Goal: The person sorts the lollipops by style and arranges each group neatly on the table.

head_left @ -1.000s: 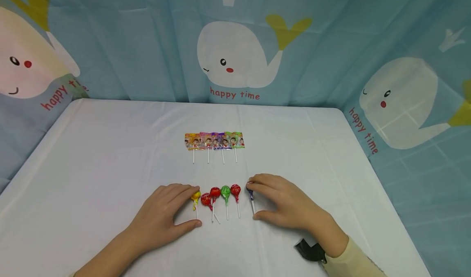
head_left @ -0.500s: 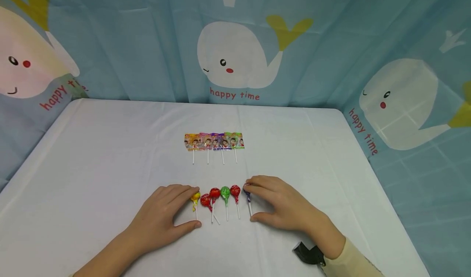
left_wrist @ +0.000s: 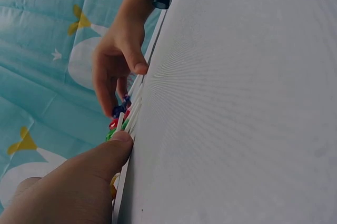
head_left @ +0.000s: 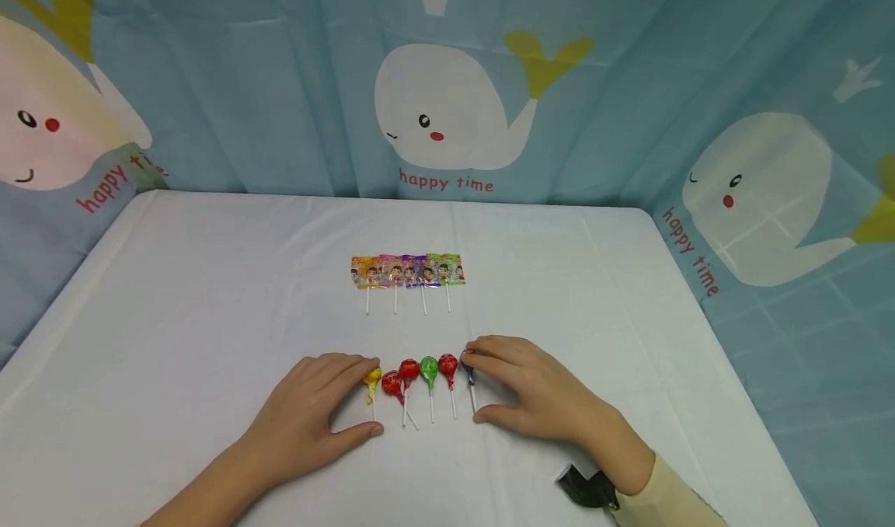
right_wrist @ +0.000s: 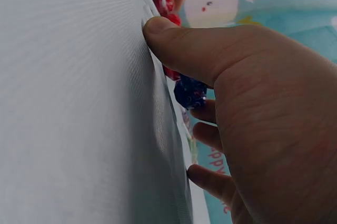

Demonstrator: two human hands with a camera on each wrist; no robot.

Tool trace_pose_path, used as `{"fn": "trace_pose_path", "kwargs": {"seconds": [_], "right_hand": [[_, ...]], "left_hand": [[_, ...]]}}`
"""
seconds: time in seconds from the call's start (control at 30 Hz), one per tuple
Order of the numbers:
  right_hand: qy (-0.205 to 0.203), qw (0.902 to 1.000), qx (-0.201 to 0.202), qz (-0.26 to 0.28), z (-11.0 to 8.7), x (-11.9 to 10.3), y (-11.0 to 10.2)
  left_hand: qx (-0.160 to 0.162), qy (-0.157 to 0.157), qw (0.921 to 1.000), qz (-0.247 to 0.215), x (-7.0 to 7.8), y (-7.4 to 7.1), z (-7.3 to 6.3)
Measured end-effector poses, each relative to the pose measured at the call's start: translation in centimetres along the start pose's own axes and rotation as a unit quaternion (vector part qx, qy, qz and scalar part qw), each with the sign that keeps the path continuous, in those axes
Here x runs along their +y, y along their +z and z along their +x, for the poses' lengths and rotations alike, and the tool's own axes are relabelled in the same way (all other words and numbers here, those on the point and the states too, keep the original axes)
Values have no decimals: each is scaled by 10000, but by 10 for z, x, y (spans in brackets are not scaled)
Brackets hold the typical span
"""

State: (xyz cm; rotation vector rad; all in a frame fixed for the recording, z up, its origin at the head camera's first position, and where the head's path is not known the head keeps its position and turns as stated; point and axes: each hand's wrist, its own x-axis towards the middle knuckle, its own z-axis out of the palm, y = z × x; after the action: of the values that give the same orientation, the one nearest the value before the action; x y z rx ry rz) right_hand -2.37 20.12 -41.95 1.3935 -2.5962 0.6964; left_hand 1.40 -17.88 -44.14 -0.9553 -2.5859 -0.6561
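Note:
In the head view, lollipops lie in a row on the white tabletop. My left hand (head_left: 316,403) is at the left end, fingertips touching the yellow lollipop (head_left: 373,377) and thumb beside its stick. At the right end, the fingertips of my right hand (head_left: 527,385) touch the dark purple lollipop (head_left: 467,365), thumb by the stick's lower end. Between the hands lie two red lollipops (head_left: 409,369) with crossing sticks, a green lollipop (head_left: 428,368) and another red lollipop (head_left: 447,364). The right wrist view shows the purple lollipop (right_wrist: 189,92) between thumb and fingers; the left fingertips are hidden in the left wrist view.
Farther back, several flat-wrapped lollipops (head_left: 408,271) lie overlapping in a row, sticks toward me. A black device (head_left: 587,486) sits at the right wrist. Blue curtains (head_left: 294,84) with whale prints hang around the table (head_left: 210,294).
My right hand has slid a little to the left with the purple lollipop, bringing it nearer the red one at the right of the row. The left hand has stayed in place.

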Motion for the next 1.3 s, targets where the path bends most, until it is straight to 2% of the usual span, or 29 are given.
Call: {"fn": "trace_pose_path", "kwargs": {"seconds": [0.57, 1.0, 1.3], "right_hand": [[49, 9999, -122, 34, 0, 1, 1], [-82, 10000, -38, 26, 0, 1, 3], [10, 10000, -57, 73, -1, 2, 3]], "left_hand": [[-76, -104, 9999, 5, 3, 1, 0], [134, 76, 9999, -9, 0, 1, -2], [-9, -39, 10000, 50, 0, 2, -2]]}}
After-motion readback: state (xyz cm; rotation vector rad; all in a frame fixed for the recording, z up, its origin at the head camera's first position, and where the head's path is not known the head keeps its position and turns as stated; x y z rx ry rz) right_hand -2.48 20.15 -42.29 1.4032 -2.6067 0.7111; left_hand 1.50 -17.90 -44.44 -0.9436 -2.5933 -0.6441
